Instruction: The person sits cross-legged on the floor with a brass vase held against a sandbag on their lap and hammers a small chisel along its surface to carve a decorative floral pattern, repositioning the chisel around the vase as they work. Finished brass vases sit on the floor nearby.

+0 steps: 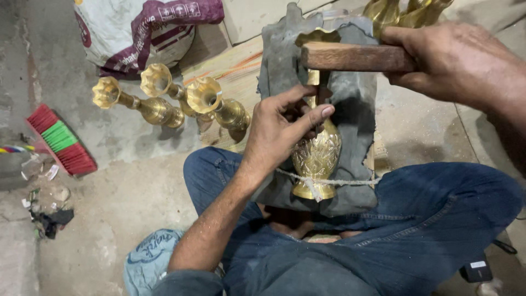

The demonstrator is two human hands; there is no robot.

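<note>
The left hand (282, 129) is curled around the neck of a brass vase (316, 156), thumb and fingers pinched close together over something small and dark that I cannot make out. The vase lies on its side with its engraved belly towards the camera and its flared mouth away from it, bedded in a grey, lumpy block (353, 93) that props against the person's lap. A pale cord (329, 181) runs across the vase near its foot and over the block, tying the two together.

The right hand (455, 60) is closed firmly around a wooden mallet (356, 56) — the brown head sits level just above the vase's neck, close over the left fingers, not visibly touching the metal.

The person sits cross-legged in blue jeans (427, 219) on a concrete floor (126, 186). Behind the block lies a wooden board (230, 71), and three more brass vases (175, 101) lie on their sides at its left edge, mouths towards the camera. Further brass pieces (402, 11) show at the top edge. A red and green brush (60, 140) lies well off to the left, a printed sack (137, 30) behind the vases, and a blue cloth bag (150, 257) beside the left forearm
</note>
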